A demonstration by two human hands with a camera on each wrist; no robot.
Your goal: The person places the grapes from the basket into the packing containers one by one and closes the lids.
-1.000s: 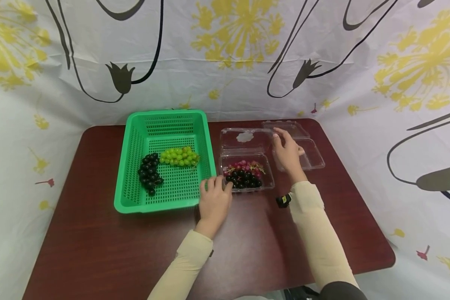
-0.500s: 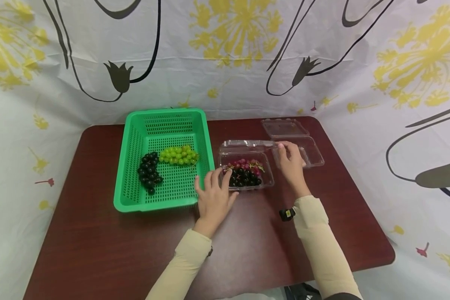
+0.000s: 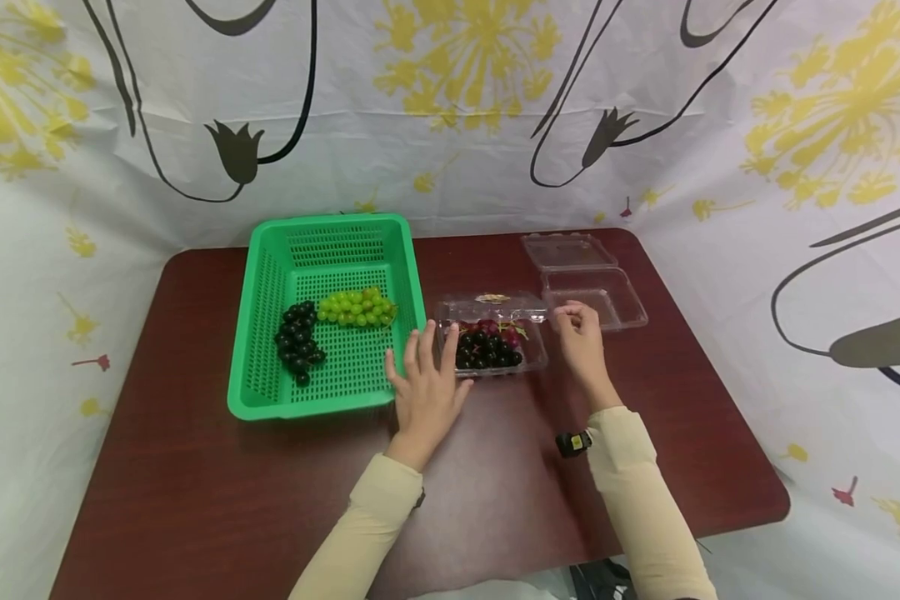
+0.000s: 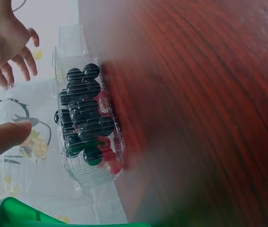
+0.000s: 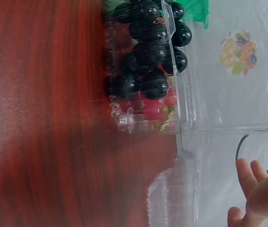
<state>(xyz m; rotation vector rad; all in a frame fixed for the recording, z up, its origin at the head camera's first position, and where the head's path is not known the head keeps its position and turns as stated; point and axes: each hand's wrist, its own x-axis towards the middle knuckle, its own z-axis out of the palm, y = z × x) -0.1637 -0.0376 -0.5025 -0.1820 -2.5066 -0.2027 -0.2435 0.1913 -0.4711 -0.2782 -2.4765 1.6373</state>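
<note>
A clear plastic clamshell box (image 3: 537,357) holds black grapes (image 3: 483,352) and red grapes (image 3: 512,335). Its hinged lid (image 3: 456,310), with a fruit sticker (image 5: 240,52), stands tilted over the back of the box. My right hand (image 3: 585,346) pinches the lid's right edge with thumb and fingers. Fingers spread, my left hand (image 3: 425,404) lies between the box's left side and the green basket (image 3: 322,412), fingertips close to both. In the left wrist view, the left thumb (image 4: 6,136) points toward the lid and the black grapes show through the box wall.
In the basket lie a bunch of black grapes (image 3: 297,340) and a bunch of green grapes (image 3: 356,308). A second clear clamshell box (image 3: 630,304) stands open behind the right hand. The brown table (image 3: 495,475) meets a patterned cloth (image 3: 450,192) at the back.
My right hand has brought the lid forward and down from upright, moving toward me. The left hand has spread its fingers and shifted slightly at the box's left side.
</note>
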